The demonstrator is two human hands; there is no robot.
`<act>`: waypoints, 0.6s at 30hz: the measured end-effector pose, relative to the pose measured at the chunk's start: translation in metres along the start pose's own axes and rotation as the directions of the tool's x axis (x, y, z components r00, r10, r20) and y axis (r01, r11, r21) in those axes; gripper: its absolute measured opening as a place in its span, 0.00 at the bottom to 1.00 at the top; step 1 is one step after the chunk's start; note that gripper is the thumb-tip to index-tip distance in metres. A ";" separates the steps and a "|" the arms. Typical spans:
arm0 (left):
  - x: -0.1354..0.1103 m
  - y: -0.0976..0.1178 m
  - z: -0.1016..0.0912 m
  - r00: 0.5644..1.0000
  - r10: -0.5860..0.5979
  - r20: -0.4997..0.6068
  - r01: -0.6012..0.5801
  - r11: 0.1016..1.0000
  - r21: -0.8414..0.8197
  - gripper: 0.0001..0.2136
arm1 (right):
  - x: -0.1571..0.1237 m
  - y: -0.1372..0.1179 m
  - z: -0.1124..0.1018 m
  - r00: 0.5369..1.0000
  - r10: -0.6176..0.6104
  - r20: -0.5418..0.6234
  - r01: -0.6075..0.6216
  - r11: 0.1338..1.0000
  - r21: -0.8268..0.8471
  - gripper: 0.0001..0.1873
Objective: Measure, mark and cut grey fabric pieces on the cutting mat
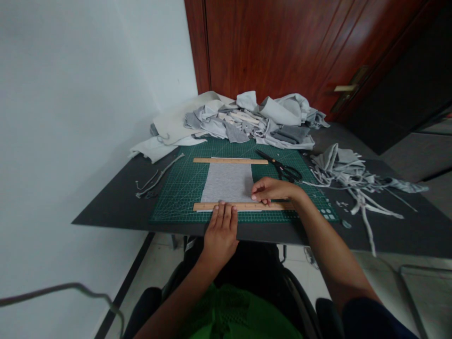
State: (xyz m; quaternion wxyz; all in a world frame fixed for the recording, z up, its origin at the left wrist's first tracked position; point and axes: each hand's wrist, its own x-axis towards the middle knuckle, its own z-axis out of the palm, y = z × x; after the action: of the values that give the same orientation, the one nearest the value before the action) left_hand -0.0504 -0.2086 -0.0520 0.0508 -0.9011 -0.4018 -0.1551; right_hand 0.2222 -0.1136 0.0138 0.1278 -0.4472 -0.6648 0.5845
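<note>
A grey fabric rectangle lies on a green cutting mat. One wooden ruler lies across its far edge, another wooden ruler across its near edge. My left hand rests flat on the near ruler, fingers stretched out side by side. My right hand sits at the fabric's near right corner, fingers curled and pinched together at the ruler's edge; what they hold, if anything, is hidden.
Black scissors lie on the mat's right side. A heap of grey cloth fills the table's back; cut grey strips lie at the right, thin scraps at the left. White wall left, wooden door behind.
</note>
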 end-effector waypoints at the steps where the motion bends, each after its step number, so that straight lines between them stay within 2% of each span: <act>1: 0.000 0.000 0.000 1.000 0.001 -0.007 -0.001 1.000 0.000 0.39 | 0.000 0.000 0.000 1.000 0.005 0.003 -0.005 1.000 0.004 0.25; 18: 0.000 -0.001 0.000 1.000 0.004 -0.015 -0.004 1.000 0.007 0.39 | 0.002 0.000 -0.001 1.000 -0.004 0.030 0.003 1.000 0.005 0.25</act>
State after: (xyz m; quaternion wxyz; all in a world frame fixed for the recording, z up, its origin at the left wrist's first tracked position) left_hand -0.0509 -0.2083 -0.0516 0.0572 -0.9005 -0.4000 -0.1606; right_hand 0.2220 -0.1112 0.0133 0.1201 -0.4369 -0.6659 0.5927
